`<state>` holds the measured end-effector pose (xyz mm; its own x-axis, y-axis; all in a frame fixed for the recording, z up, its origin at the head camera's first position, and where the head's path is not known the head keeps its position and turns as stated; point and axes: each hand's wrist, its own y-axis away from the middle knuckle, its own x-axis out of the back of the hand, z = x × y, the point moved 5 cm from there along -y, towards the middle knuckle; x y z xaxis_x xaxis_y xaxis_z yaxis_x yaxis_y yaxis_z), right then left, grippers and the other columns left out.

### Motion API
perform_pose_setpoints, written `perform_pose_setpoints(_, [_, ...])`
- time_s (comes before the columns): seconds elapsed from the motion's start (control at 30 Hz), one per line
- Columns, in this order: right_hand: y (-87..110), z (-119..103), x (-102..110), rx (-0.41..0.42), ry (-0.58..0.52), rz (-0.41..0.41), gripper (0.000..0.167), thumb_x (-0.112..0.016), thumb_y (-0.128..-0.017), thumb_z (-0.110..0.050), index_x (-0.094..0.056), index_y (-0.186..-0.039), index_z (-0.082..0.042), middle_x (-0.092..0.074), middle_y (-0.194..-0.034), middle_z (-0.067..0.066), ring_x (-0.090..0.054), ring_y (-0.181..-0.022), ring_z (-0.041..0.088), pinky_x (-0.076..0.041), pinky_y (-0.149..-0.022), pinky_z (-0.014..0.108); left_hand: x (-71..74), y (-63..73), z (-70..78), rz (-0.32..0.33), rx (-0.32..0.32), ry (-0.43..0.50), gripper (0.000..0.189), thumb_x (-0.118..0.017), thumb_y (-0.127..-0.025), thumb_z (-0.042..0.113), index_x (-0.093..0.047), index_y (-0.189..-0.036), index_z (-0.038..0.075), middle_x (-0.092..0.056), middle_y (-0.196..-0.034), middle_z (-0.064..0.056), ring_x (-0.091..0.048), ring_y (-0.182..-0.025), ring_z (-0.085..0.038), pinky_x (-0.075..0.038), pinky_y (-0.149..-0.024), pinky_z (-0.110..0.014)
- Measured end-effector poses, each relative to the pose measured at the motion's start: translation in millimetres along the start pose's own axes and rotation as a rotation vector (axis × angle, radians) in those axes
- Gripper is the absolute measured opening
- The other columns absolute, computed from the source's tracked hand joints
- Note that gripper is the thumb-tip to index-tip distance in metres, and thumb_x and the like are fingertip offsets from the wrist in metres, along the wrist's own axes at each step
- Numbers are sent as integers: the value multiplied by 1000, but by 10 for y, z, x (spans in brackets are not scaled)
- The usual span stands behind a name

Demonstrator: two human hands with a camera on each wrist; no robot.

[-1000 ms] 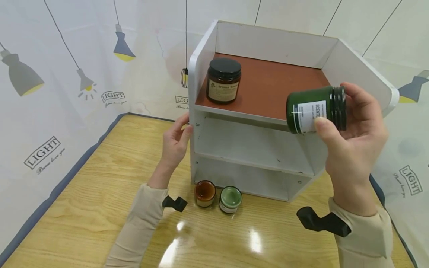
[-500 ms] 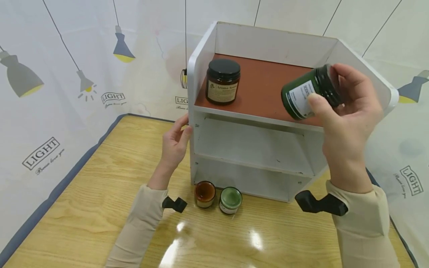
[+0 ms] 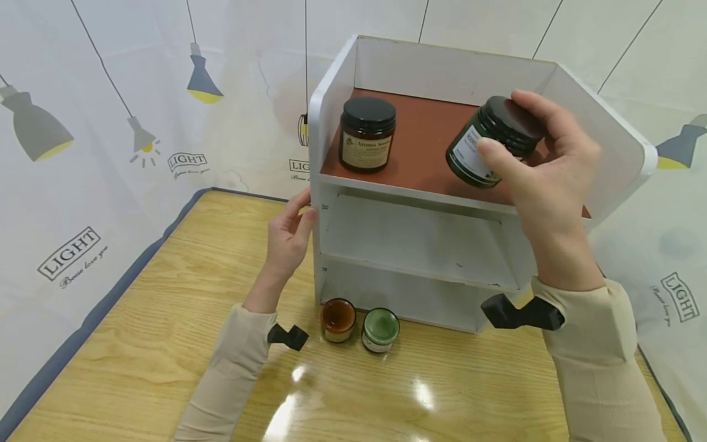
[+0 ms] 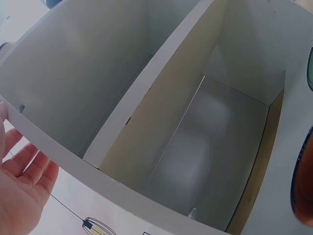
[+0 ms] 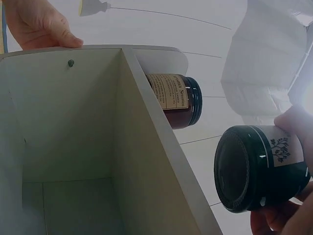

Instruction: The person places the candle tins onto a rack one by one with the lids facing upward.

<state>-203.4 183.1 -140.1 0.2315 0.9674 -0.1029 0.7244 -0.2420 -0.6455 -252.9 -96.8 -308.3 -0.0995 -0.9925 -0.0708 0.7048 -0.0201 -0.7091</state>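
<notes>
My right hand (image 3: 558, 162) grips a dark green candle jar (image 3: 474, 161) with a white label and black lid, held tilted above the red-brown top (image 3: 422, 138) of a white shelf unit (image 3: 420, 239). In the right wrist view the base of the green jar (image 5: 232, 169) faces the camera. An amber candle jar (image 3: 367, 136) with a black lid stands upright at the left of that top. Against the unit's left side panel, my left hand (image 3: 288, 236) rests its fingers; the left wrist view shows those fingers (image 4: 34, 166) fairly straight along the panel's edge.
Two small open candle jars, one amber (image 3: 338, 320) and one green (image 3: 380, 330), stand on the wooden table (image 3: 166, 319) before the unit's lower left. Raised panels border the top's back and sides. A lamp-printed cloth (image 3: 138, 92) hangs behind.
My right hand has moved left and up with the green jar, turning it from lying sideways to nearer upright with its lid up. The left hand has stayed on the side panel.
</notes>
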Motion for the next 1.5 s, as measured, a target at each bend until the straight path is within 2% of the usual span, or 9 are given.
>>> perform_pose_setpoints(0.07, [-20, 13, -20, 4, 44, -19, 45, -72, -65, 8, -68, -108, -3, -62, -103, 9, -57, -84, 19, -46, -70, 20, 0, 1, 5, -3, 2, -1, 57, -54, -94, 34, -48, -125, -13, -59, -119, -12, -54, -107, -14, -49, -86, -27])
perform_pose_setpoints(0.17, [-45, 33, -53, 11, 109, -57, 45, -72, -66, 5, -68, -110, -5, -61, -104, 7, -56, -83, 18, -44, -66, 20, -1, 0, 10, -9, 5, -3, 53, -53, -94, 30, -48, -126, -13, -58, -119, -12, -54, -107, -15, -49, -86, -27])
perform_pose_setpoints(0.3, [-72, 58, -98, 19, 217, -108, 48, -71, -70, 2, -65, -116, -7, -61, -105, 3, -55, -83, 16, -42, -63, 21, -1, -2, 12, -13, 7, -12, 50, -53, -95, 26, -48, -127, -12, -56, -119, -21, -53, -106, -16, -49, -86, -27])
perform_pose_setpoints(0.5, [-111, 123, -135, -24, 330, -146, 53, -73, -72, -2, -58, -122, -9, -59, -102, -2, -55, -83, 13, -42, -65, 21, -1, 1, 9, -11, 12, -9, 53, -53, -95, 30, -48, -126, -12, -56, -119, -23, -53, -107, -16, -49, -86, -28])
perform_pose_setpoints(0.77, [-156, 173, -211, 4, 329, -226, 46, -74, -71, 1, -58, -113, -6, -58, -99, -2, -52, -90, 13, -42, -68, 20, 3, 8, -1, -6, 20, -19, 48, -53, -96, 25, -48, -126, -12, -56, -120, -22, -53, -107, -16, -49, -87, -28])
perform_pose_setpoints(0.93, [-160, 188, -253, -33, 342, -260, 50, -74, -72, 0, -56, -117, -6, -58, -105, 0, -52, -93, 14, -42, -72, 20, 3, 10, 1, -7, 22, -21, 46, -53, -95, 22, -48, -126, -12, -57, -119, -20, -53, -107, -15, -49, -87, -28])
perform_pose_setpoints(1.17, [-176, 230, -305, -114, 336, -270, 51, -75, -73, -1, -53, -118, -6, -61, -108, 5, -53, -96, 15, -43, -81, 22, 9, 9, -1, -2, 17, -20, 50, -53, -95, 27, -49, -126, -12, -59, -117, -8, -53, -106, -16, -49, -86, -27])
perform_pose_setpoints(1.3, [-175, 249, -320, -122, 339, -294, 51, -75, -74, 0, -52, -120, -6, -61, -109, 5, -53, -96, 15, -44, -82, 22, 3, 9, 12, -4, 17, -17, 50, -53, -95, 27, -49, -126, -12, -60, -117, -4, -54, -106, -16, -49, -86, -27])
perform_pose_setpoints(1.5, [-178, 277, -330, -137, 336, -317, 52, -75, -74, 1, -52, -120, -6, -61, -111, 5, -53, -97, 15, -44, -83, 21, 3, 5, 14, -1, 10, -15, 51, -54, -94, 28, -49, -125, -12, -60, -117, -5, -54, -106, -15, -49, -85, -27])
